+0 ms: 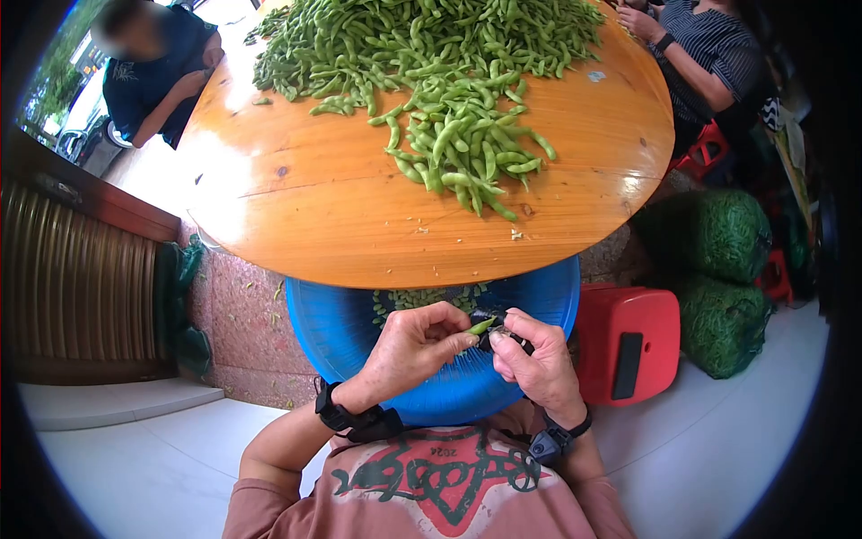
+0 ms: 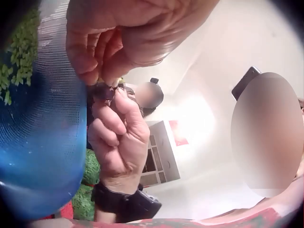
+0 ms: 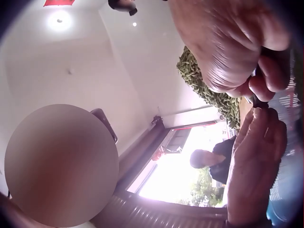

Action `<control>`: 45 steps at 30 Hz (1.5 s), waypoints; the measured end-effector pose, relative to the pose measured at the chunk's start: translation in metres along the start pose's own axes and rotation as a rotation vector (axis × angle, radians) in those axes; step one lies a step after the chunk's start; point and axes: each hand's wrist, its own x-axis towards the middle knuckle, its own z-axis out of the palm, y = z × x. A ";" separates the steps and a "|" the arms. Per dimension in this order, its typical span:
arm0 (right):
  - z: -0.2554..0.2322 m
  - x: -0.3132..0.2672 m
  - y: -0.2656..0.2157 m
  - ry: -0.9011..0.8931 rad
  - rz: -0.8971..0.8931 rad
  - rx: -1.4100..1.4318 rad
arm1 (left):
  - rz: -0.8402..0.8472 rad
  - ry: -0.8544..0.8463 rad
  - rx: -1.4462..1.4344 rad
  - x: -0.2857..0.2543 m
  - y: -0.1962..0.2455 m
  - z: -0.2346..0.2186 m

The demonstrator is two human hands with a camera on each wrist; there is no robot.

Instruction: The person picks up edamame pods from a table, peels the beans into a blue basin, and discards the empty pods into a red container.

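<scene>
Over a blue basin (image 1: 319, 337), both hands meet at a green soybean pod (image 1: 482, 326). My left hand (image 1: 409, 346) pinches the pod between thumb and fingers, its tip pointing toward the other hand. Curled at the pod's end, my right hand (image 1: 542, 366) grips a small dark object (image 2: 103, 91), whose kind I cannot tell. Thumbs and fingertips almost touch in both wrist views. Loose shelled beans (image 1: 422, 298) lie in the basin below, partly hidden by the table edge and the hands.
A round wooden table (image 1: 323, 225) stands just beyond the basin, heaped with soybean pods (image 1: 431, 45). To the right are a red stool (image 1: 651, 337) and stuffed green net bags (image 1: 723, 328). One person (image 1: 157, 81) sits far left, another (image 1: 709, 63) far right.
</scene>
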 end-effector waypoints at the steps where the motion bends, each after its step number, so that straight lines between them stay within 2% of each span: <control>1: -0.002 0.001 0.000 -0.001 0.001 -0.001 | 0.000 -0.013 0.003 0.000 -0.002 0.000; 2: -0.004 0.003 0.000 -0.034 0.001 0.015 | 0.000 -0.013 0.002 0.001 -0.002 -0.002; 4: -0.012 0.005 0.005 -0.065 0.001 0.032 | -0.115 -0.143 -0.255 0.001 -0.002 -0.008; 5: -0.019 0.006 0.010 -0.143 0.073 0.165 | -0.116 -0.145 -0.254 0.001 -0.004 -0.010; 6: -0.022 0.007 0.012 -0.221 0.146 0.299 | -0.147 -0.226 -0.460 0.001 -0.008 -0.011; 7: -0.022 0.006 0.011 -0.218 0.147 0.301 | -0.177 -0.306 -0.666 0.000 -0.011 -0.010; 8: -0.019 0.005 0.006 -0.231 0.172 0.360 | -0.179 -0.307 -0.666 0.000 -0.012 -0.009; 10: -0.015 0.003 -0.002 -0.245 0.197 0.420 | -0.166 -0.413 -0.838 -0.001 -0.012 -0.003; 11: -0.013 0.002 -0.006 -0.185 0.122 0.294 | -0.167 -0.413 -0.838 -0.001 -0.011 -0.002; 12: -0.010 0.001 -0.008 -0.125 0.047 0.168 | -0.142 -0.329 -0.697 -0.002 -0.009 0.000; 13: -0.008 0.001 -0.006 -0.125 0.048 0.167 | -0.117 -0.246 -0.556 -0.001 -0.008 0.001; 14: -0.006 0.001 -0.001 -0.043 -0.073 -0.065 | -0.118 -0.247 -0.556 -0.001 -0.011 0.005; 15: -0.003 0.001 0.002 0.040 -0.194 -0.297 | -0.011 -0.156 -0.324 0.000 -0.013 0.010; 17: 0.002 0.001 0.006 0.076 -0.257 -0.373 | 0.196 0.038 0.229 -0.004 -0.010 0.012; 19: 0.003 0.001 0.006 0.108 -0.320 -0.446 | 0.222 0.052 0.299 -0.005 -0.005 0.011; 24: 0.001 0.003 0.003 0.073 -0.167 -0.279 | 0.325 0.102 0.394 -0.001 -0.008 0.013; 26: 0.003 0.003 0.005 0.095 -0.165 -0.294 | 0.535 0.165 0.593 0.002 -0.014 0.012; 27: 0.004 0.003 0.006 0.118 -0.163 -0.308 | 0.535 0.167 0.593 0.003 -0.013 0.011; 29: 0.004 0.004 0.007 0.135 -0.214 -0.390 | -0.070 -0.065 0.095 0.006 -0.007 0.008; 30: 0.004 0.005 0.007 0.153 -0.264 -0.473 | -0.069 -0.066 0.095 0.007 -0.008 0.007; 31: 0.006 0.005 0.007 0.153 -0.265 -0.474 | -0.090 -0.120 -0.074 0.009 -0.010 0.007; 32: 0.009 0.005 0.007 0.174 -0.359 -0.550 | -0.113 -0.174 -0.244 0.011 -0.012 0.006; 33: 0.012 0.006 0.007 0.194 -0.453 -0.626 | -0.083 -0.198 -0.229 0.011 -0.014 0.005; 37: 0.017 0.005 0.004 0.214 -0.472 -0.693 | 0.006 -0.149 -0.257 0.008 -0.017 0.011; 40: 0.020 0.006 0.009 0.210 -0.491 -0.676 | -0.053 -0.140 -0.233 0.007 -0.015 0.012; 42: 0.022 0.007 0.010 0.211 -0.578 -0.704 | -0.092 -0.114 -0.252 0.008 -0.016 0.013; 45: 0.016 0.008 0.004 0.173 -0.488 -0.646 | -0.125 -0.084 -0.324 0.012 -0.022 0.013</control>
